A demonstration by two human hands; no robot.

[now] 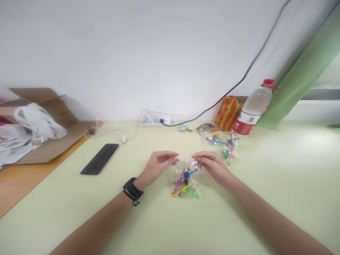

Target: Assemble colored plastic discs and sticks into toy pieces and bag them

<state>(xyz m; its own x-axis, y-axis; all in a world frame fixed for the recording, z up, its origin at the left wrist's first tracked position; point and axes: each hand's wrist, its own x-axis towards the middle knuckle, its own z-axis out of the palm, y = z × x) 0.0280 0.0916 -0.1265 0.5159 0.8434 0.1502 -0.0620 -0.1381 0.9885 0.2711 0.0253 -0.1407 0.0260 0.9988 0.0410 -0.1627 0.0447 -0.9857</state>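
While the left hand pinches the upper left part of a clear plastic bag of multicoloured plastic pieces, the right hand pinches its upper right part; on each, the fingers are drawn together at the tips. Positioned between and just below the 2 hands, the bag shows blue, yellow, red and green pieces against the pale green tabletop. A black wristband circles the left wrist. Well to the left lies a flat black rectangular device. Beyond the right hand, similar clear packets lie near a clear plastic bottle with a red cap.
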